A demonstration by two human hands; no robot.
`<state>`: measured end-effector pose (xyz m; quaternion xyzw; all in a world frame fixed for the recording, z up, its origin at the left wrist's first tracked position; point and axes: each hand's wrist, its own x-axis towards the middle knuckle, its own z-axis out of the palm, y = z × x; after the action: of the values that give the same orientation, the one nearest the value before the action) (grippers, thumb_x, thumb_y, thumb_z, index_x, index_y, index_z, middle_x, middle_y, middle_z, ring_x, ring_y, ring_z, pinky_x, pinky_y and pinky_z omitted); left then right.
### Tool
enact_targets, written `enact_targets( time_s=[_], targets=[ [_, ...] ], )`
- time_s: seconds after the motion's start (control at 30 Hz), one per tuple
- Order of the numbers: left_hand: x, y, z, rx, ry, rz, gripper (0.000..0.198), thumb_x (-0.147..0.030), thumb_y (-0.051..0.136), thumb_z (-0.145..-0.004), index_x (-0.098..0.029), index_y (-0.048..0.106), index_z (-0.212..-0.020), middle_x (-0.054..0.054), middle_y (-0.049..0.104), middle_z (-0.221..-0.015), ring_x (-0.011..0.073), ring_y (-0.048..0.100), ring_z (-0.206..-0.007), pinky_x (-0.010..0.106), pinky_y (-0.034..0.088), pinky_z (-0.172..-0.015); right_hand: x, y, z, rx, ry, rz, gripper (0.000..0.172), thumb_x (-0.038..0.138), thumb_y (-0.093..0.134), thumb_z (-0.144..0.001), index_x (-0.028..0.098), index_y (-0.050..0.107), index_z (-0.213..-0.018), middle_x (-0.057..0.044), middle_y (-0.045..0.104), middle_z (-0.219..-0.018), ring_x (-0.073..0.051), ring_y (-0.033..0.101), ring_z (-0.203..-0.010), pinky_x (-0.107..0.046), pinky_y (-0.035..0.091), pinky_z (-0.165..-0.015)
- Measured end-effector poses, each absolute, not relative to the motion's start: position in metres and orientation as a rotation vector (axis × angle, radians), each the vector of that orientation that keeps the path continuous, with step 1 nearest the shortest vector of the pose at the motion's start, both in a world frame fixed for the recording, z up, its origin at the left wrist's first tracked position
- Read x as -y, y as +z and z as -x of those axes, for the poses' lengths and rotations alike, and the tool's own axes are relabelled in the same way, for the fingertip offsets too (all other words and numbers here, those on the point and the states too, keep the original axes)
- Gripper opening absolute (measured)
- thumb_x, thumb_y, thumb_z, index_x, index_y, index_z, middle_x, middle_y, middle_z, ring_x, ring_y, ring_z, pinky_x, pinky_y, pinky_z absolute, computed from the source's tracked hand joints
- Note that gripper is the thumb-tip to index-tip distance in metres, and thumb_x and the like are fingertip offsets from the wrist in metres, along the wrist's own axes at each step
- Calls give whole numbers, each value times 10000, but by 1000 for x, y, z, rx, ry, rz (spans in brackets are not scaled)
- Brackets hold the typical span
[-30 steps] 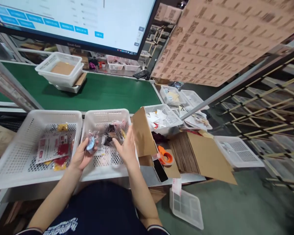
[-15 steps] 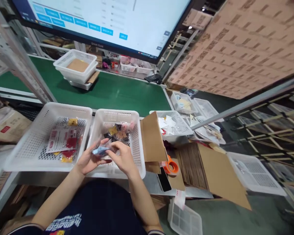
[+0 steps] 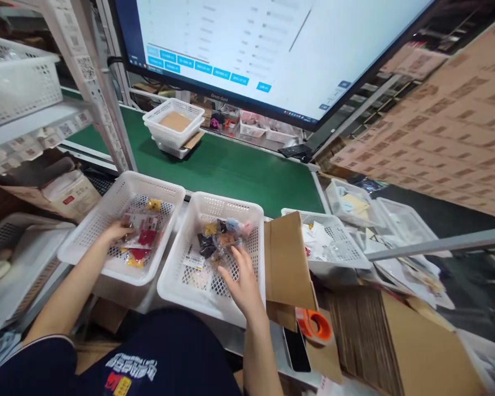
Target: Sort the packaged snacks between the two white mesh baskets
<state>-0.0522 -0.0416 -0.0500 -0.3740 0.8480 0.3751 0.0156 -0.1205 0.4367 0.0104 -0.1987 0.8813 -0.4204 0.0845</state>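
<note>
Two white perforated baskets sit side by side in front of me. My left hand (image 3: 114, 231) reaches into the left basket (image 3: 107, 264) and rests with curled fingers on red and yellow packets (image 3: 142, 241); whether it grips them I cannot tell. My right hand (image 3: 242, 280) lies in the right basket (image 3: 181, 294), fingers spread, touching a pile of small clear-wrapped items (image 3: 218, 239). It holds nothing.
A green conveyor belt (image 3: 231, 170) carries stacked white baskets (image 3: 174, 125) under a large monitor (image 3: 272, 44). To the right are an open cardboard box (image 3: 291, 269), an orange tape dispenser (image 3: 313, 324), a phone (image 3: 297, 349) and more baskets. A metal shelf rack (image 3: 86, 82) stands at the left.
Both hands held a small blue packet over the right basket; now they are apart, the left in the left basket, the right flat in the right one. The view has swung left.
</note>
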Motion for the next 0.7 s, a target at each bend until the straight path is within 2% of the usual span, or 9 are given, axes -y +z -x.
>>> enact_targets(
  time_s=[0.1,0.23,0.33,0.43,0.5,0.6,0.63,0.67,0.7],
  targets=[
    [38,-56,48,-2597,1156,1269,244,-372,734,-803,-149,684,-889,44,673,-682,264,673,-696,395,526,-703,-425,16,120,-2561,-1225,679,697,596,602,-1042,205,555,-1617,-207,417,-1768,-389,444,-1639,-620,466,-1297],
    [34,-49,47,-2716,1104,1321,307,-463,743,-839,-177,720,-950,129,758,-899,349,734,-921,465,545,-839,-406,24,118,-2479,-1200,834,610,528,604,-1057,194,605,-1567,-203,516,-1706,-381,528,-1581,-632,464,-1299],
    [30,-33,44,-2924,982,1385,313,-498,734,-846,-204,732,-952,161,758,-1014,399,729,-1049,508,556,-901,-393,32,115,-2427,-1169,934,576,483,630,-1058,193,624,-1555,-197,541,-1693,-383,560,-1555,-634,476,-1293],
    [16,-7,35,-3245,983,1373,317,-524,750,-819,-215,713,-878,136,727,-986,364,712,-990,495,559,-900,-380,39,114,-2407,-1207,1010,531,456,639,-1069,207,641,-1538,-183,557,-1684,-362,573,-1544,-600,499,-1286],
    [-2,15,26,-3387,1240,1189,317,-524,773,-810,-218,709,-864,93,707,-931,299,680,-899,447,548,-855,-370,42,116,-2426,-1309,1039,576,468,650,-1072,221,590,-1588,-183,539,-1697,-349,526,-1585,-587,473,-1312],
    [-40,47,17,-3282,1864,836,288,-479,844,-799,-229,704,-832,39,669,-856,238,632,-832,384,526,-791,-352,47,119,-2458,-1571,925,940,557,742,-1008,217,298,-1764,-213,364,-1802,-365,390,-1672,-613,423,-1339],
    [-53,54,16,-3136,2089,739,298,-479,870,-791,-233,704,-817,35,667,-858,234,632,-841,376,530,-791,-348,48,120,-2409,-1660,862,1035,587,766,-984,215,225,-1784,-224,355,-1804,-369,413,-1659,-609,448,-1322],
    [-62,59,17,-2943,2287,638,333,-502,898,-775,-235,701,-794,38,670,-869,237,641,-858,376,540,-799,-345,50,120,-2317,-1728,813,1036,609,766,-977,211,241,-1776,-231,423,-1765,-368,500,-1602,-591,503,-1279],
    [-69,60,20,-2721,2438,527,392,-548,927,-740,-233,693,-759,47,673,-878,248,652,-875,384,552,-807,-344,51,120,-2205,-1768,785,938,621,751,-985,206,359,-1729,-226,558,-1667,-359,628,-1484,-557,578,-1202]
  ],
)
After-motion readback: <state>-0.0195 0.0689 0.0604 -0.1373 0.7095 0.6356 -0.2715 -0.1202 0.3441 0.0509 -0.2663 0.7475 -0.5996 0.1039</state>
